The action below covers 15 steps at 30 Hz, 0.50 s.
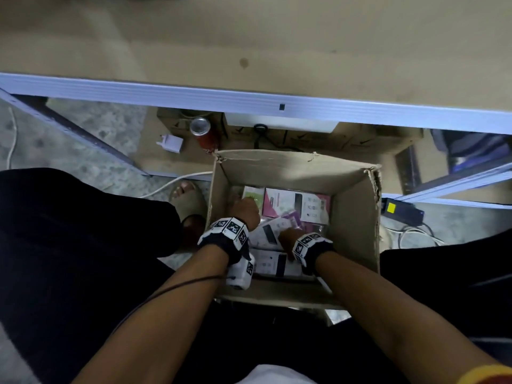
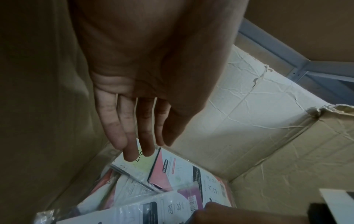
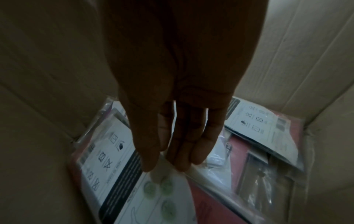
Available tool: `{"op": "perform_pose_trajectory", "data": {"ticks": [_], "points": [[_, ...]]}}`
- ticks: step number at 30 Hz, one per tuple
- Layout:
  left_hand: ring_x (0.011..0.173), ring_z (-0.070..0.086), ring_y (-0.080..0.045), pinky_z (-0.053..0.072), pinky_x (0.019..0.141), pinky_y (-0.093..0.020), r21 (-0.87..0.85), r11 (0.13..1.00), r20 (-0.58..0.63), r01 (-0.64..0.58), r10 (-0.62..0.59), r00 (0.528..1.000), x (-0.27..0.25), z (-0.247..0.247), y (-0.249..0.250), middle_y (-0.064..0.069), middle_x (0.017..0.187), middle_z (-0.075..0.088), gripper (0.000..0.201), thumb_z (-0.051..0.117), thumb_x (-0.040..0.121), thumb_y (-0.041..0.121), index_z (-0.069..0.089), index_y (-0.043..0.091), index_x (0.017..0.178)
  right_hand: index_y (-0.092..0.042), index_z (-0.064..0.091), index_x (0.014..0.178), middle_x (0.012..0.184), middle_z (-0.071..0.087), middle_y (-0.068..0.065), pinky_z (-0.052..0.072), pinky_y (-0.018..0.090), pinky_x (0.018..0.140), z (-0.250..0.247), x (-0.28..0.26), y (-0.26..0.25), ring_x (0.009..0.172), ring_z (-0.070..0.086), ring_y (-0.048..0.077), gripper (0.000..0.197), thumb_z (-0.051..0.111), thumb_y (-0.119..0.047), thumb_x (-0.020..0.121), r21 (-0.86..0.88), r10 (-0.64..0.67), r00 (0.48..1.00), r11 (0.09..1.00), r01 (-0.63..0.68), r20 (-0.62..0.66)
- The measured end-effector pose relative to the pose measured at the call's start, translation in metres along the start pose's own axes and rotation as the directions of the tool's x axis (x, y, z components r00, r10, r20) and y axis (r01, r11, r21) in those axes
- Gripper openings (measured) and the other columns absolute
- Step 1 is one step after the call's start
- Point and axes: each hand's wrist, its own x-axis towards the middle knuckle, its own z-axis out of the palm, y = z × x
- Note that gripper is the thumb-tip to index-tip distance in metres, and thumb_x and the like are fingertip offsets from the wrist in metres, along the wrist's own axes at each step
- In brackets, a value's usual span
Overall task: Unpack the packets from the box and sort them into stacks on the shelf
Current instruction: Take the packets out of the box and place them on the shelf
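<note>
An open cardboard box [image 1: 277, 167] stands on the floor between my legs, below the bare tan shelf board [image 1: 249, 45]. Several plastic-wrapped packets lie loose in it: a pink and white packet [image 1: 299, 203], a green and white one [image 1: 253, 195], and white ones nearer me [image 1: 271, 263]. Both hands are down inside the box. My left hand [image 2: 141, 151] has straight fingers, their tips just above the green and white packet [image 2: 134, 165]. My right hand [image 3: 164, 166] also has straight fingers, with thumb and fingertips at the edge of a white packet with green circles [image 3: 164, 191]. Neither hand holds anything.
Under the shelf lie flattened cartons [image 1: 346, 139], a red can [image 1: 203, 133] and a white plug [image 1: 171, 142]. A white cable [image 1: 166, 187] runs past my sandalled foot [image 1: 188, 198]. A black adapter with a yellow label [image 1: 401, 210] lies right of the box.
</note>
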Motion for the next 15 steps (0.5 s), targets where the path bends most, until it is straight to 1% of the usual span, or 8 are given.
{"op": "perform_pose_trajectory", "data": {"ticks": [2, 3, 6, 9, 10, 12, 14, 15], "points": [[0.130, 0.053, -0.032, 0.040, 0.110, -0.036, -0.007, 1.000, -0.009, 0.001, -0.001, 1.000, 0.000, 0.001, 0.000, -0.016, 0.140, 0.057, 0.031, 0.048, 0.100, 0.010, 0.064, 0.001, 0.124, -0.002, 0.039, 0.147, 0.153, 0.037, 0.019, 0.031, 0.044, 0.118, 0.000, -0.001, 0.001, 0.142, 0.037, 0.035, 0.073, 0.074, -0.019, 0.085, 0.034, -0.003, 1.000, 0.999, 0.004, -0.027], [0.130, 0.053, -0.032, 0.040, 0.110, -0.036, -0.016, 1.000, -0.008, 0.007, -0.007, 1.000, 0.000, 0.000, 0.000, -0.015, 0.139, 0.058, 0.030, 0.048, 0.099, 0.010, 0.065, 0.001, 0.123, -0.001, 0.039, 0.147, 0.153, 0.037, 0.019, 0.031, 0.043, 0.118, 0.002, -0.002, 0.002, 0.142, 0.037, 0.035, 0.069, 0.070, -0.018, 0.088, 0.052, -0.007, 0.999, 0.999, 0.010, -0.040], [0.129, 0.053, -0.033, 0.041, 0.109, -0.037, -0.024, 1.000, -0.003, 0.020, -0.020, 1.000, -0.001, 0.001, 0.000, -0.015, 0.138, 0.059, 0.029, 0.050, 0.099, 0.011, 0.064, 0.002, 0.123, -0.001, 0.027, 0.152, 0.158, 0.029, 0.020, 0.030, 0.044, 0.118, 0.008, -0.003, 0.003, 0.144, 0.033, 0.036, 0.076, 0.069, -0.014, 0.089, 0.055, -0.021, 0.997, 0.998, 0.025, -0.074], [0.130, 0.053, -0.033, 0.041, 0.110, -0.037, -0.024, 0.999, -0.009, 0.028, -0.029, 1.000, -0.001, 0.002, 0.000, -0.015, 0.138, 0.059, 0.029, 0.050, 0.098, 0.010, 0.063, 0.003, 0.124, 0.000, 0.028, 0.151, 0.155, 0.033, 0.021, 0.033, 0.045, 0.117, 0.011, -0.004, 0.003, 0.142, 0.036, 0.036, 0.072, 0.066, -0.012, 0.091, 0.059, -0.013, 0.997, 0.998, 0.017, -0.078], [0.130, 0.053, -0.033, 0.041, 0.110, -0.037, -0.023, 0.999, -0.013, 0.030, -0.030, 0.999, -0.002, 0.003, 0.000, -0.015, 0.137, 0.059, 0.029, 0.050, 0.098, 0.010, 0.063, 0.003, 0.124, 0.002, 0.032, 0.149, 0.154, 0.036, 0.021, 0.031, 0.044, 0.118, 0.010, -0.004, 0.003, 0.141, 0.038, 0.036, 0.066, 0.063, -0.014, 0.093, 0.062, -0.010, 0.996, 0.998, 0.015, -0.090], [0.129, 0.053, -0.034, 0.040, 0.110, -0.037, -0.025, 0.999, -0.020, 0.032, -0.032, 0.999, -0.002, 0.003, 0.000, -0.016, 0.136, 0.060, 0.029, 0.051, 0.098, 0.009, 0.063, 0.002, 0.123, 0.004, 0.045, 0.141, 0.147, 0.044, 0.022, 0.027, 0.041, 0.117, 0.006, -0.006, 0.004, 0.138, 0.041, 0.034, 0.049, 0.057, -0.012, 0.096, 0.090, -0.005, 0.991, 0.996, 0.017, -0.134], [0.129, 0.054, -0.034, 0.044, 0.108, -0.039, -0.040, 0.998, -0.020, 0.041, -0.042, 0.999, -0.003, 0.003, -0.001, -0.016, 0.135, 0.061, 0.028, 0.052, 0.097, 0.009, 0.064, 0.002, 0.121, 0.001, 0.057, 0.132, 0.140, 0.051, 0.020, 0.029, 0.038, 0.115, 0.002, -0.006, 0.005, 0.133, 0.046, 0.031, 0.037, 0.055, -0.008, 0.096, 0.146, 0.036, 0.991, 0.989, -0.016, -0.132], [0.129, 0.054, -0.034, 0.045, 0.107, -0.040, -0.042, 0.998, -0.022, 0.047, -0.048, 0.999, -0.003, 0.003, -0.001, -0.016, 0.135, 0.061, 0.028, 0.053, 0.097, 0.010, 0.065, 0.002, 0.121, 0.000, 0.058, 0.131, 0.138, 0.053, 0.020, 0.031, 0.037, 0.114, 0.001, -0.006, 0.006, 0.132, 0.048, 0.031, 0.036, 0.055, -0.008, 0.096, 0.119, 0.042, 0.992, 0.992, -0.028, -0.120]]}}
